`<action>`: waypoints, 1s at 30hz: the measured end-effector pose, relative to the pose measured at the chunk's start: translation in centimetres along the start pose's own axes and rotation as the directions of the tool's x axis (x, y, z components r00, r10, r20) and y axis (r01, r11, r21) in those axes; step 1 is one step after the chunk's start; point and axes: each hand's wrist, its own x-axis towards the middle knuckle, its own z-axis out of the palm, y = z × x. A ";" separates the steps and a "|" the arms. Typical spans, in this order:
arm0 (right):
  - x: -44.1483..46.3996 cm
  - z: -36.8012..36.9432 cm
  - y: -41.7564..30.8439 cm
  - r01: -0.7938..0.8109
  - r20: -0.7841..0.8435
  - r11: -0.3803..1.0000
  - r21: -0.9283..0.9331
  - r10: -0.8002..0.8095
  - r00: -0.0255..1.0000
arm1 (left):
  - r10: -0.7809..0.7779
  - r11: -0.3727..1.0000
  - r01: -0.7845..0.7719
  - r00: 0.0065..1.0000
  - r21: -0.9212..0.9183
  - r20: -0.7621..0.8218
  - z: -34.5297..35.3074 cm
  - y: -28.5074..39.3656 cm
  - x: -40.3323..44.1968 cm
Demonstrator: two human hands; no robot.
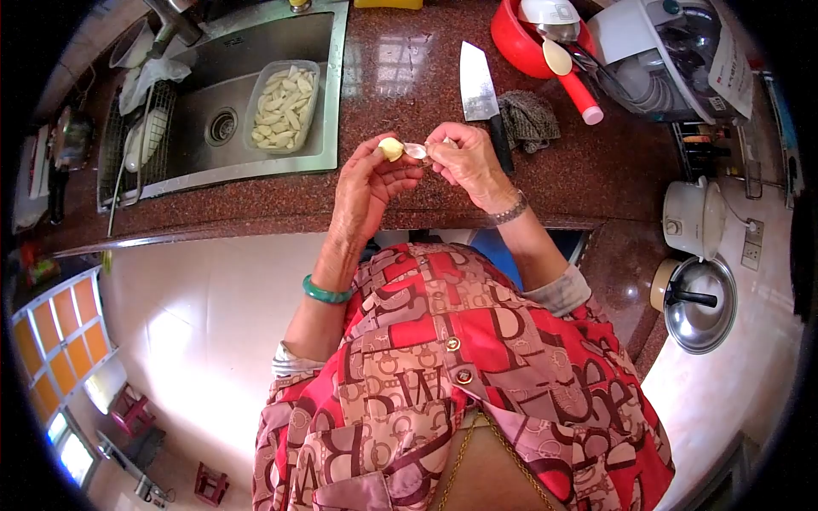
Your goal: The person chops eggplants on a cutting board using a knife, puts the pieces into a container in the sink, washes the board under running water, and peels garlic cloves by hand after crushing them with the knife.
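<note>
My left hand [375, 175] is closed on a small pale yellow, rounded piece of food [391, 149], pinched at the fingertips; its exact kind I cannot make out. My right hand [467, 162] pinches a small whitish, translucent, spoon-shaped piece [414, 151], its broad end against or very close to the yellow piece. Both hands are over the counter's front edge. Just beyond the right hand lies a kitchen knife [479, 85], with a dark handle and its blade pointing away. A clear plastic tub [250, 128] of pale, elongated pieces [284, 109] sits in the sink.
The steel sink [331, 85] is at the left, with a wire rack [162, 136] inside. A crumpled dark cloth [530, 119] lies beside the knife. Farther back right are a red colander-like bowl [509, 43] with utensils and a dish bin [626, 34]. A white cooker [692, 217] stands right.
</note>
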 end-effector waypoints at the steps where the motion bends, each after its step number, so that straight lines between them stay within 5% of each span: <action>1: 0.1 -0.1 0.1 -0.001 -0.001 1.000 0.000 0.001 1.000 | -0.015 1.000 0.015 1.000 -0.003 -0.005 -0.1 -0.1 0.1; 10: 0.6 -1.1 1.6 -0.026 -0.079 0.999 0.032 0.029 0.996 | -0.011 0.992 0.029 0.989 0.122 -0.148 -0.2 -0.9 0.5; 16: 1.0 -3.2 5.0 -0.041 -0.155 0.992 -0.119 0.022 0.988 | 0.057 0.966 0.018 0.957 0.258 -0.283 -1.1 -2.0 1.4; 19: 0.7 -4.1 6.9 -0.068 -0.180 0.959 -0.276 0.018 0.984 | 0.097 0.945 0.002 0.953 0.326 -0.286 -1.8 -2.7 1.9; 21: 0.9 -4.3 8.2 0.067 -0.086 0.846 -0.528 -0.132 0.988 | 0.110 0.950 -0.010 0.946 0.312 -0.305 -1.9 -3.3 2.4; 23: 0.3 -4.4 7.9 0.016 -0.089 0.833 -0.554 -0.078 0.993 | 0.213 0.879 -0.057 0.935 0.474 -0.283 -1.9 -3.7 3.0; 25: 0.0 -4.2 7.1 0.275 -0.023 0.568 -0.776 -0.461 0.887 | 0.200 0.862 -0.027 0.936 0.506 -0.290 -1.5 -3.6 3.6; 30: -1.1 -4.8 5.0 0.205 -0.031 0.615 -0.762 -0.351 0.936 | 0.171 0.837 0.003 0.948 0.547 -0.268 -0.7 -3.4 5.2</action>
